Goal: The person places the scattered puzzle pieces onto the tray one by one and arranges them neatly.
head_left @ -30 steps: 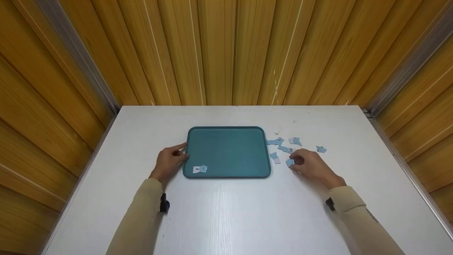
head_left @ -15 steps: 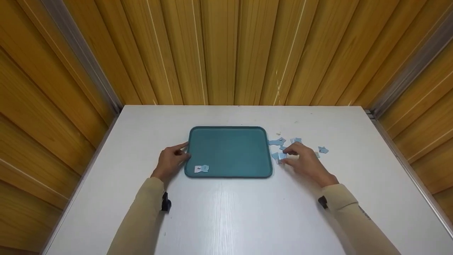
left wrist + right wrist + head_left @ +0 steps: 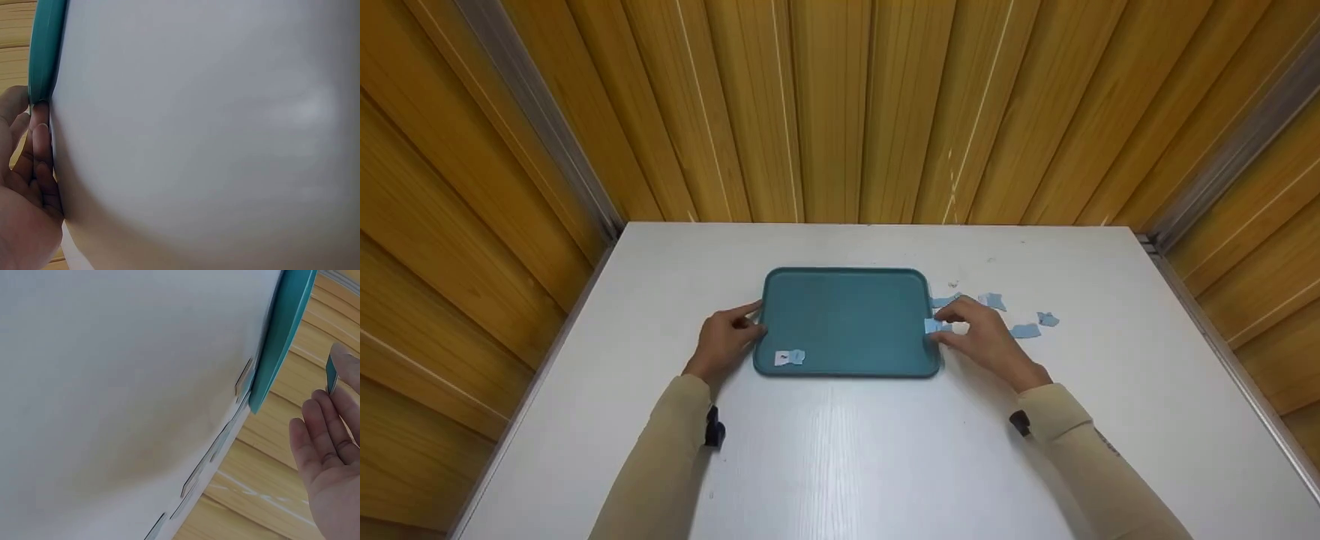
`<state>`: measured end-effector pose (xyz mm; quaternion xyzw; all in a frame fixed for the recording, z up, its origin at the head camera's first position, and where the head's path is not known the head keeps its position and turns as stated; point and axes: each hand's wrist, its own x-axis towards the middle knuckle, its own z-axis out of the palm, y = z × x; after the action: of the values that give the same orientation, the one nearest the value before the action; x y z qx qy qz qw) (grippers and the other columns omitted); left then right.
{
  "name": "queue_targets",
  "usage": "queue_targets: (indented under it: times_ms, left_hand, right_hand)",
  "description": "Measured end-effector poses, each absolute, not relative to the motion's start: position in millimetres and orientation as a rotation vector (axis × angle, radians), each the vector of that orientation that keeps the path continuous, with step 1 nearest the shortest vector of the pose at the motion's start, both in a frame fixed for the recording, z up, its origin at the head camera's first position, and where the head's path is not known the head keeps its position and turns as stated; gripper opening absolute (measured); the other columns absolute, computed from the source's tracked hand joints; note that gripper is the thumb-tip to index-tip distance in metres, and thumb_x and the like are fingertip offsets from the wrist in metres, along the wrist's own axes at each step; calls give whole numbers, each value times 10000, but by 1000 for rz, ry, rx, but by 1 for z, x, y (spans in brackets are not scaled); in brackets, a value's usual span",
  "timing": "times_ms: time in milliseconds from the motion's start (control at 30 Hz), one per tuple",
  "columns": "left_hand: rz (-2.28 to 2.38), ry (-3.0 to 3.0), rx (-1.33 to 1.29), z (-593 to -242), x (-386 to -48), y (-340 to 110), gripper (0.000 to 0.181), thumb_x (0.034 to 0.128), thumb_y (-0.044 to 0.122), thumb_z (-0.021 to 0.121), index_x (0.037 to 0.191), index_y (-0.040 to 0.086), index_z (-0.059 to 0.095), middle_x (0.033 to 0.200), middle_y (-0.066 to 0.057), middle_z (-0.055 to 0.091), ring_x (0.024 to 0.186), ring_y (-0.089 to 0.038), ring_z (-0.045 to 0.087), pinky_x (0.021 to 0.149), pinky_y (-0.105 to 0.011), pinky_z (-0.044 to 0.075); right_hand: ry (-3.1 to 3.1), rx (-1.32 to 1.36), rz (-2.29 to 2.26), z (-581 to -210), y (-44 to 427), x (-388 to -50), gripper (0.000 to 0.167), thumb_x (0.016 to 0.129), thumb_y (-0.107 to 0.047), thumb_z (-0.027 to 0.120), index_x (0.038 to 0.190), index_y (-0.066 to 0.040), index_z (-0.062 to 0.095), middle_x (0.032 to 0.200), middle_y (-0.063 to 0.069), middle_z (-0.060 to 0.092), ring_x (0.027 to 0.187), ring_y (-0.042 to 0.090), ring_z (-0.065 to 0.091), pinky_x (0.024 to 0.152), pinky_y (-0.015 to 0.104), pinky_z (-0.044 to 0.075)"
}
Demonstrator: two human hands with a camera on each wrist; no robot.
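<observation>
In the head view, a teal tray [image 3: 847,322] lies on the white table. My left hand [image 3: 721,343] grips its left rim, thumb on top and fingers at the outer side, as the left wrist view also shows at the tray's edge [image 3: 46,50]. My right hand [image 3: 979,337] pinches a small light blue and white jigsaw piece [image 3: 932,325] above the right rim. Seen from the right wrist, that piece [image 3: 331,375] sits between thumb and fingertips, off the table. Two joined pieces [image 3: 790,358], one white with a dark mark and one blue, rest at the tray's lower left.
Several loose blue and white pieces lie right of the tray, among them one with a white part [image 3: 993,301], a blue one [image 3: 1026,331] and a small one [image 3: 1048,319]. A wood-patterned wall [image 3: 840,112] rises behind the table [image 3: 825,450].
My right hand has carried the pinched piece leftward from among the loose pieces to the tray's right rim, uncovering a blue piece behind it. The left hand keeps its place on the tray.
</observation>
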<state>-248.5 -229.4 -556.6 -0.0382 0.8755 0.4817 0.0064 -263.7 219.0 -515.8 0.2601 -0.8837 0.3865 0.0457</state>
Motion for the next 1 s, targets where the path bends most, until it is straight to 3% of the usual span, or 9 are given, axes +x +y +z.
queue_targets:
  times_ms: [667, 1000]
  left_hand:
    - [1479, 2757, -130, -555, -248, -228, 532, 987, 122, 739, 1505, 142, 618, 1031, -86, 656, 975, -237, 560, 882, -381, 471]
    - [1481, 2770, -111, -556, -249, -229, 532, 970, 112, 742, 1489, 146, 631, 977, -76, 646, 937, -235, 553, 853, -373, 457]
  right_hand:
    - [-2841, 848, 1215, -513, 138, -260, 309, 898, -136, 868, 1178, -85, 749, 1145, 29, 660, 1137, 244, 669, 1004, 436, 537]
    - [-2861, 974, 1200, -521, 104, -257, 276, 902, -138, 865, 1146, -69, 756, 1095, 26, 654, 1067, 237, 664, 951, 419, 553]
